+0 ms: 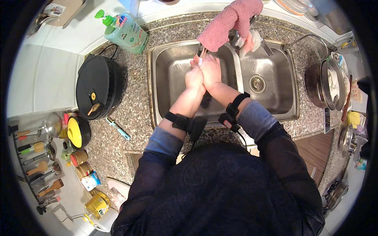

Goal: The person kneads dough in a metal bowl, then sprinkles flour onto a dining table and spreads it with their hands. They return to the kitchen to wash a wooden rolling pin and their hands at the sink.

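Observation:
My left hand (pixel 194 77) and my right hand (pixel 211 70) are pressed together over the left basin (pixel 171 79) of a steel double sink. Both are closed around a small bundle of slender utensils (pixel 204 52), whose tips stick out past my fingers. Their exact kind is hard to make out, and a whitish patch shows between the hands. Just beyond the fingers, a pink towel (pixel 221 26) drapes over the faucet and hides most of it. A dark round thing (pixel 205 101) lies in the basin, partly behind my wrists.
The right basin (pixel 271 70) has a drain strainer (pixel 257 83). Left of the sink stand a black electric griddle (pixel 99 87), a green pump bottle (pixel 127 34) and a peeler (pixel 118 128). Pots (pixel 317 85) stand at right. Utensils hang from a wall rack (pixel 25 168).

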The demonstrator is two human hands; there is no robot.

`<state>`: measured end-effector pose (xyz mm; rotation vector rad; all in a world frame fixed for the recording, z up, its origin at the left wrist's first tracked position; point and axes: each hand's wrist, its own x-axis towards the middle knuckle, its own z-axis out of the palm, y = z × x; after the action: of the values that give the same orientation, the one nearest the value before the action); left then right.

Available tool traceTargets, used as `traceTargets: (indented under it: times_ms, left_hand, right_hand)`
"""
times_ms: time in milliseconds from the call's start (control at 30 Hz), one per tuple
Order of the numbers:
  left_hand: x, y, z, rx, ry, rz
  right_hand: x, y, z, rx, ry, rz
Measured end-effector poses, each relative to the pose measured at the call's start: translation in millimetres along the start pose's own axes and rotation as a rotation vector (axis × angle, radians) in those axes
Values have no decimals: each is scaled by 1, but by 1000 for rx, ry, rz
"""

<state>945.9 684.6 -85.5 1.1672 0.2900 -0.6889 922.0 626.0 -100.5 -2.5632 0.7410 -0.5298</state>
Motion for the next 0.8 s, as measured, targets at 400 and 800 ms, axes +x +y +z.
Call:
traceTargets:
  times_ms: [400, 800]
  left_hand:
    - [-31, 32, -49, 1324, -406, 1269]
    - [-39, 45, -6, 1674, -1136, 923]
  right_hand:
    - [8, 14, -17, 800, -655, 149]
    - [-10, -27, -40, -160, -862, 45]
